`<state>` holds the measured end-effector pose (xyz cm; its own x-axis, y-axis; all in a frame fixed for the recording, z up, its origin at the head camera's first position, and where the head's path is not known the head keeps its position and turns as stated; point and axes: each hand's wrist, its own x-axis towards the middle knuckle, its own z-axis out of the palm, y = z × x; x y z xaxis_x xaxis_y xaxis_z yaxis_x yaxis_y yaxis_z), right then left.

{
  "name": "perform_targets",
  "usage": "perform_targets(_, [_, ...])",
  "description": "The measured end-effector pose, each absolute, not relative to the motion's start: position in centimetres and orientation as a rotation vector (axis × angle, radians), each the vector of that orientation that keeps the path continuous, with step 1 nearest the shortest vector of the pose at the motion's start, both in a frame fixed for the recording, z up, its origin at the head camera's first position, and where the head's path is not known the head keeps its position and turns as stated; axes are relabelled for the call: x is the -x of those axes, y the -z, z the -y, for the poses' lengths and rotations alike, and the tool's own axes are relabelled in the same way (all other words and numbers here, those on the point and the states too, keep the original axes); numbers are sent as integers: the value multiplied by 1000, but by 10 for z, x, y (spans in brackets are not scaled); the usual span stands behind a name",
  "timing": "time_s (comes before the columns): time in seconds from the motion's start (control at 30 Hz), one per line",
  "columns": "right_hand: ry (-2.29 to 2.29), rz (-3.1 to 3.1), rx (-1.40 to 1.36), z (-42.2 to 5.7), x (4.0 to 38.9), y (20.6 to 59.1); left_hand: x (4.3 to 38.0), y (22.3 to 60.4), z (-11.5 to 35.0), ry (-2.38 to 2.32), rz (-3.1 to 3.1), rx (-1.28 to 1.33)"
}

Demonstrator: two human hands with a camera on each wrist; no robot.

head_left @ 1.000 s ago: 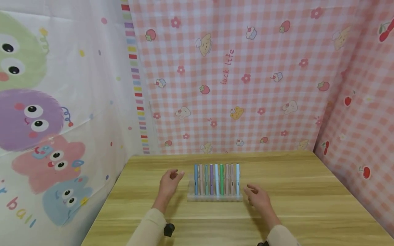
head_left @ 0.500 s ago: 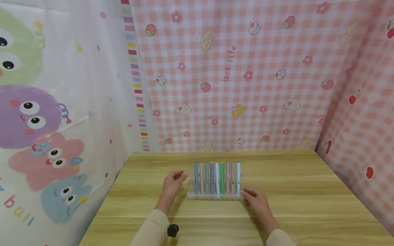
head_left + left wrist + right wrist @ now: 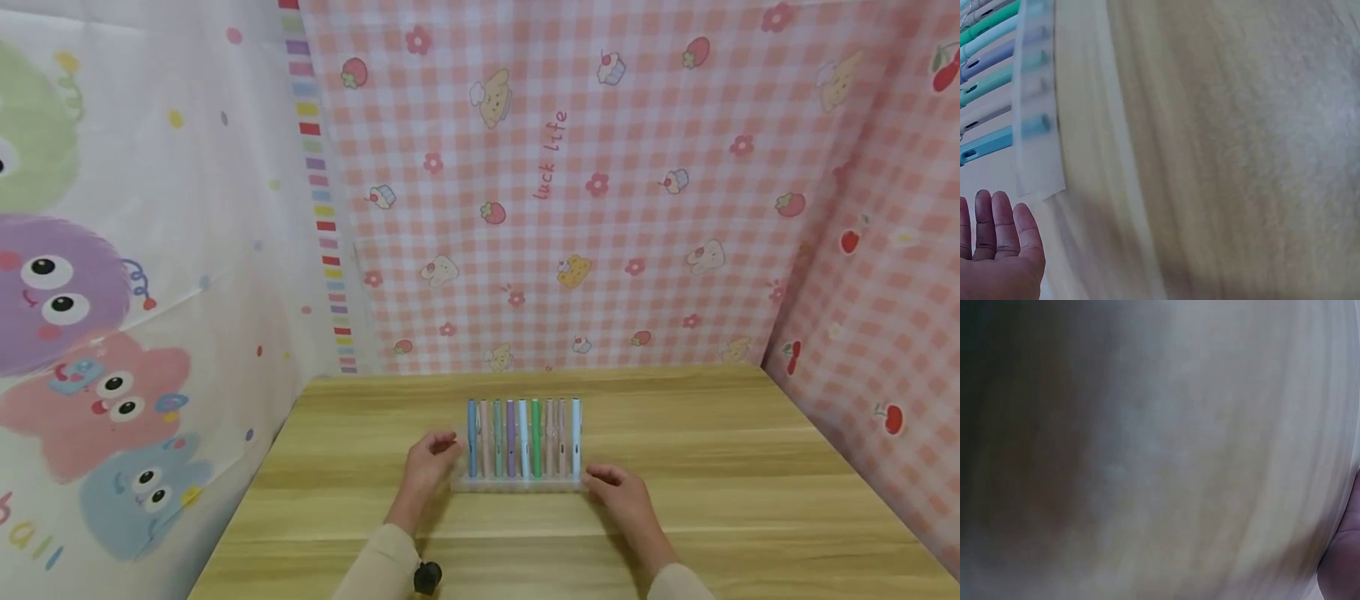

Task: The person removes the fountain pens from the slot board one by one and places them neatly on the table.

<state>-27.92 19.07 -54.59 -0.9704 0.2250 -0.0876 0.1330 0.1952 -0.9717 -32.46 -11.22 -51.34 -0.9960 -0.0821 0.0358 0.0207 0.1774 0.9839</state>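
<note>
Nearest are two pale sleeves, with a black piece by the left cuff; past them both hands draw in on the rack, and this approach is the change: the left hand, apart from the rack's end a second ago, now has its fingers just beside that end; in the left wrist view they are straight and side by side, gripping nothing, though whether a tip touches cannot be told; the right hand, also apart then, now reaches the opposite end with fingers bent a little inward; they seem to meet the clear plastic, but the right wrist view is mostly blur, so I cannot tell whether they pinch it; between the hands sits the clear rack, on the worktop and, as far as shows, in the same place as before; its nine pens remain in a row, blue at the left end, light blue at the right; the change reads as attention to the whole rack, framed at both ends, rather than to any single pen; farther back hang a pink checked cloth and, at the left, a white printed cloth.
</note>
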Motion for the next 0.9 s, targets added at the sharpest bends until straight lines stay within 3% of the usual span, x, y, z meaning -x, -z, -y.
perform_targets(0.9, [-1739, 2502, 301, -192, 277, 543, 320, 522, 104, 2075, 2321, 128])
